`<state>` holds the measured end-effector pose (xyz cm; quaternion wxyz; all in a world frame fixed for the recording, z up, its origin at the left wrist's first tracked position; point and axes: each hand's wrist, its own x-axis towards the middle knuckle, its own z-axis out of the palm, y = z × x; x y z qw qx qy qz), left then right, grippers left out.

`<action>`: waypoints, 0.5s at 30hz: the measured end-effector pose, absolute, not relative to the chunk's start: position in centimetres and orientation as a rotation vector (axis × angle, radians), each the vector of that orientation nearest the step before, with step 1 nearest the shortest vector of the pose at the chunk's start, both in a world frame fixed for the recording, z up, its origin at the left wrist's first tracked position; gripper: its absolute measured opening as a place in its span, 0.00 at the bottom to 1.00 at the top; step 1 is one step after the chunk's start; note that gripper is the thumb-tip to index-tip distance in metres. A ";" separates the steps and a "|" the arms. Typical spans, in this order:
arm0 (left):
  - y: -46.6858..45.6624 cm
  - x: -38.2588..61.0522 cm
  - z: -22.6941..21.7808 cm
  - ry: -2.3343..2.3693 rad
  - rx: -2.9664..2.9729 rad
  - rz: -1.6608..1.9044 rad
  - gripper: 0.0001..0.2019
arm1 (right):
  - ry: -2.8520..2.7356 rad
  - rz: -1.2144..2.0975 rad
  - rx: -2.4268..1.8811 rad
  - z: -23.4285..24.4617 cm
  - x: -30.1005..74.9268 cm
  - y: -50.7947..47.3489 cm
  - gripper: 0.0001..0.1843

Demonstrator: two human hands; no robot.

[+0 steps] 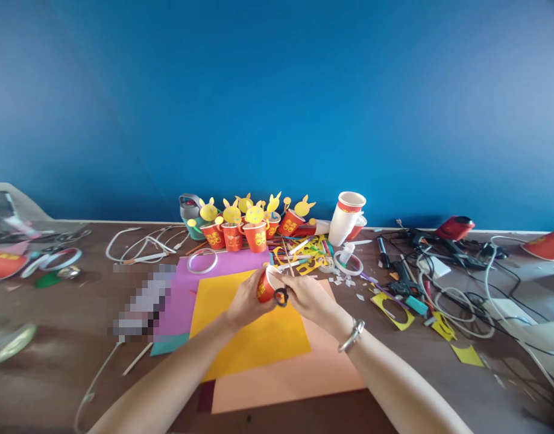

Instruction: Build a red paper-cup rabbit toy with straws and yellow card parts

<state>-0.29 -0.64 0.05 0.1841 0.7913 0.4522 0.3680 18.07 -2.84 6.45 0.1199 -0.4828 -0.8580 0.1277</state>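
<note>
My left hand (248, 301) is wrapped round a small red paper cup (266, 286) with yellow print, tilted with its white mouth toward my right hand. At the cup's rim, my right hand (307, 296) is closed on what look like scissors; a black finger loop (281, 296) shows below the fingers and a thin pointed part rises above them. The fingers hide most of this tool. Beneath both hands lies a yellow-orange paper sheet (249, 343) on a peach sheet (286, 386). Behind stand several red cups (255, 237) with yellow rabbit-eared paper heads.
A stack of white paper cups (344, 223) stands behind to the right. Paper scraps (313, 253) and tape rolls (348, 263) lie before it. A glue gun (403, 278) and tangled cables (457, 307) cover the right side. A purple sheet (181, 295) lies left.
</note>
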 end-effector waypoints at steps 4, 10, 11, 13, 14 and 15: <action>-0.7 -0.2 0.2 1.213 2.285 1.012 0.31 | -2.534 0.326 -1.484 6.9 17.9 -2.8 0.28; -0.5 -0.1 -0.3 1.243 2.241 1.078 0.29 | -2.681 0.077 -1.604 8.5 17.5 -3.9 0.32; -0.4 -0.1 -0.3 1.281 2.195 1.082 0.28 | -2.674 0.088 -1.606 8.8 17.7 -4.1 0.33; -0.2 -0.2 0.0 1.369 2.078 1.106 0.26 | -2.653 0.135 -1.609 9.2 18.6 -4.1 0.33; -0.2 -0.3 0.2 1.397 2.011 1.127 0.25 | -2.634 0.156 -1.621 9.4 19.2 -3.9 0.32; -0.2 -0.3 0.3 1.401 1.943 1.148 0.25 | -2.607 0.167 -1.658 9.5 19.9 -3.7 0.30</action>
